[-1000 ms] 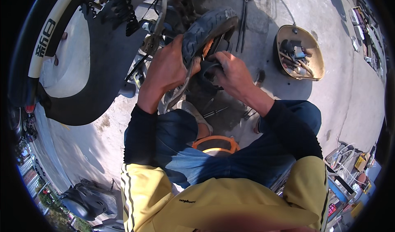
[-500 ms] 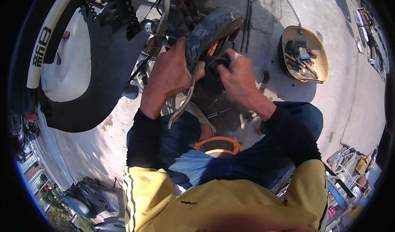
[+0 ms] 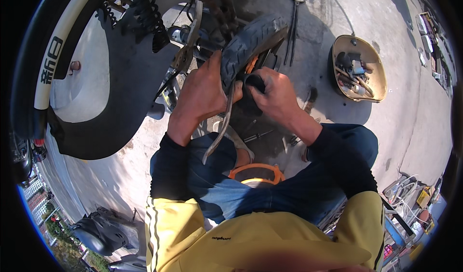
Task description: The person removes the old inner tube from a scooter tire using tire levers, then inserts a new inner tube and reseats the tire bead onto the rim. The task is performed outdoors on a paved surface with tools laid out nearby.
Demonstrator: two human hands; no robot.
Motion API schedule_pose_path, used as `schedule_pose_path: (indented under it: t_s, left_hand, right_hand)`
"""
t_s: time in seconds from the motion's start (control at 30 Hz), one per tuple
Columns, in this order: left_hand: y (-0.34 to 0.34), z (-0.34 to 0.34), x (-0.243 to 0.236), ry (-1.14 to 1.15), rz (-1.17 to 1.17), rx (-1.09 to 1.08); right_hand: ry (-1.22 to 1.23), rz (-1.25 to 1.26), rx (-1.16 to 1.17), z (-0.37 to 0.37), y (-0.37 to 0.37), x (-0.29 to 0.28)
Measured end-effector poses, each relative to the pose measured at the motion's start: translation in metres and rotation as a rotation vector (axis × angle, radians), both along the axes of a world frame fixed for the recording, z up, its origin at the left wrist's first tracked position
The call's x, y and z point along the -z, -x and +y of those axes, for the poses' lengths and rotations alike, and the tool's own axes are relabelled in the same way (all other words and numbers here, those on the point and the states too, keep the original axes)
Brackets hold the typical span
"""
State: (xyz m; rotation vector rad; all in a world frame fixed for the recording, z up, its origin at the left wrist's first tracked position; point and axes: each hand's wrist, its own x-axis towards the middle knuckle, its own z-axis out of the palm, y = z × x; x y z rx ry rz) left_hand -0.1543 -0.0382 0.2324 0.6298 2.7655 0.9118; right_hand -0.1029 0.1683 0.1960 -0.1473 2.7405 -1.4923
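A black treaded tyre (image 3: 248,39) stands on an orange-rimmed wheel (image 3: 251,64) between my hands. My left hand (image 3: 198,92) is closed round its left side, index finger along the tread, thumb near the bead. A curved metal tyre lever (image 3: 223,133) sticks out of the tyre beside that thumb and points down toward my left knee. Its upper end is hidden. In my right hand (image 3: 277,92), thumb and fingers grip a limp black inner tube (image 3: 253,82) at the tyre's open side. The rest of the tube is in shadow.
A beige bowl-like container (image 3: 359,96) of tools and parts is at right. Long-handled tongs (image 3: 292,28) lie beyond the wheel. A screwdriver-like tool (image 3: 258,136) lies below it, near an orange-rimmed round object (image 3: 279,174). A scooter's black bodywork (image 3: 120,93) fills the left.
My right hand has shifted slightly, and the black tube's fold now shows more rounded between its fingers. The lever's free end has dropped slightly. My left hand stays on the tyre.
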Motion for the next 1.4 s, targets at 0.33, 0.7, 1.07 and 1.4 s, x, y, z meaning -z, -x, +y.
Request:
schedule_pose_path:
  t_s: [0.33, 0.7, 1.07, 1.4]
  left_hand:
    - [0.001, -0.001, -0.002, -0.011, -0.099, 0.022]
    - [-0.001, -0.002, 0.004, 0.007, -0.066, 0.003]
    - [0.0, -0.005, 0.005, 0.008, -0.002, 0.036]
    - [0.0, -0.002, 0.0, -0.002, -0.065, 0.014]
  right_hand:
    - [0.218, -0.047, 0.273, -0.017, -0.004, 0.009]
    - [-0.167, 0.097, 0.011, -0.011, -0.011, 0.017]
    - [-0.109, -0.01, -0.191, 0.009, -0.007, -0.003]
    - [-0.202, 0.08, -0.105, 0.006, -0.015, 0.012]
